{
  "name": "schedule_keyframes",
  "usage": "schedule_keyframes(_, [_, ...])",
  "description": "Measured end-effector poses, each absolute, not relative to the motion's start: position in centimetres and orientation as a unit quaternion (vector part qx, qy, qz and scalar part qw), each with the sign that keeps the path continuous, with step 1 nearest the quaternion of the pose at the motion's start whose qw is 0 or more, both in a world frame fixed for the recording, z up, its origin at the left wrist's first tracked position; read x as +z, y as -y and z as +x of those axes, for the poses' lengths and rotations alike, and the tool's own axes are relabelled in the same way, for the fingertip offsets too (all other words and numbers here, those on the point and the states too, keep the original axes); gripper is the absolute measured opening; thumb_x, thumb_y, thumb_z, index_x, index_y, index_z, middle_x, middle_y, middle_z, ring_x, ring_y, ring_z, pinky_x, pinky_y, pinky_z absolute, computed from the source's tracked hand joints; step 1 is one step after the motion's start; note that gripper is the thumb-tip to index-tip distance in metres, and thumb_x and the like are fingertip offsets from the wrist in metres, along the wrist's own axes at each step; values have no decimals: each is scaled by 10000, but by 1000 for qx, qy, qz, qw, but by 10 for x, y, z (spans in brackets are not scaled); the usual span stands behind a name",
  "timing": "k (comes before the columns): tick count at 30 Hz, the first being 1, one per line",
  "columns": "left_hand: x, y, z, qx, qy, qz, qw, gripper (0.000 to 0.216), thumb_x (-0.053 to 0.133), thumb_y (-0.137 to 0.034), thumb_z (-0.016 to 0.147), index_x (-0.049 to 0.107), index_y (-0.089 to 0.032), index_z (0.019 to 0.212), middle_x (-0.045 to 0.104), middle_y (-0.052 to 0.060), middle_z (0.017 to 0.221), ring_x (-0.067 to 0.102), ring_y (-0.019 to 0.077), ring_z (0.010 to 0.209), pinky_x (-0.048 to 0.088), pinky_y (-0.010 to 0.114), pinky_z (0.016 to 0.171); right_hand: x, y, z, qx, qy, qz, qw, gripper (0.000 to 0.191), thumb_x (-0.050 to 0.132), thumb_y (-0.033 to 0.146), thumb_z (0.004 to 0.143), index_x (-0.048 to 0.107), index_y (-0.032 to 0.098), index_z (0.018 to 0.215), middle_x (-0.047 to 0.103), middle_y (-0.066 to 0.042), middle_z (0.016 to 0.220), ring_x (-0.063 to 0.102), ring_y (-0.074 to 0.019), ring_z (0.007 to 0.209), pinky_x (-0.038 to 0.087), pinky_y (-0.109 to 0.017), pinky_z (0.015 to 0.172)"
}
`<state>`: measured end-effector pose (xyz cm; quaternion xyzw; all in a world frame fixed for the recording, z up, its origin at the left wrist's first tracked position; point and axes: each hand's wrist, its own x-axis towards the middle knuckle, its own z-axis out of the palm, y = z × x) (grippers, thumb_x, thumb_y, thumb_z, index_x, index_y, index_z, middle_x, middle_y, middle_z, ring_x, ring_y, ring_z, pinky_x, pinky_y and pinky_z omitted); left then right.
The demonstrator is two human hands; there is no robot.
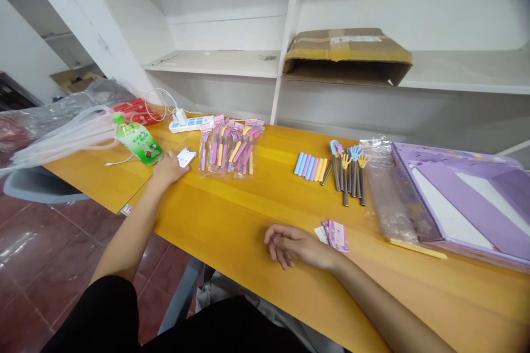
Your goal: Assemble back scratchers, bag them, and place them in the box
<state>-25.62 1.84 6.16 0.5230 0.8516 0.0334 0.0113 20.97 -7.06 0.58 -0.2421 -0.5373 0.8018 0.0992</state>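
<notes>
My left hand (169, 168) reaches out to the far left of the yellow table (232, 220) and rests on a small white card-like item (186, 157), beside a green bottle (138, 140) lying on its side. Its fingers are mostly hidden. My right hand (295, 245) lies on the table near the front edge with the fingers loosely curled and nothing in them. Just right of it sits a small stack of pink cards (336, 234). Bagged pink and yellow back scratchers (229, 146) lie behind the left hand.
Pastel handles (310, 166) and loose metal scratchers (350, 171) lie mid-table. A purple box (467, 198) and clear bags (383, 187) occupy the right. A power strip (190, 123), red packets (136, 110) and plastic sheeting (62, 132) sit at the left. A cardboard box (345, 55) rests on the shelf.
</notes>
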Motion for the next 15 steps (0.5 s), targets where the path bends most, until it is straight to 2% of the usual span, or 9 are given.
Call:
schedule_keyframes(6, [69, -25, -250, 12, -862, 506, 2, 764, 669, -496, 901, 471, 7, 1441, 579, 386, 1454, 534, 541, 1373, 461, 570, 1100, 3, 70, 209, 814, 522, -234, 103, 318, 628, 469, 1030, 592, 163, 1110, 729, -39, 875, 688, -109, 632, 450, -218, 540])
schedule_keyframes(10, [78, -16, -205, 36, -819, 573, -22, 602, 624, -437, 929, 565, -2, 1341, 578, 377, 1427, 455, 551, 1423, 359, 631, 1185, 2, 69, 210, 820, 514, -227, 107, 260, 616, 408, 1044, 592, 165, 1132, 728, -42, 884, 693, -112, 642, 468, -221, 554])
schedule_keyframes(12, [84, -3, -165, 106, -741, 662, 30, 443, 632, -399, 922, 646, -92, 1242, 636, 292, 1355, 479, 500, 1406, 300, 616, 1240, 1, 69, 211, 822, 512, -225, 107, 247, 611, 393, 1049, 595, 166, 1146, 729, -46, 897, 696, -113, 651, 474, -223, 560])
schedule_keyframes(15, [104, 25, -102, 265, -586, 735, 217, 219, 655, -368, 914, 728, -215, 1052, 706, 166, 1131, 617, 389, 1204, 391, 543, 1187, -1, 70, 213, 827, 503, -225, 111, 260, 630, 392, 1036, 604, 171, 1170, 726, -50, 922, 700, -119, 668, 483, -233, 576])
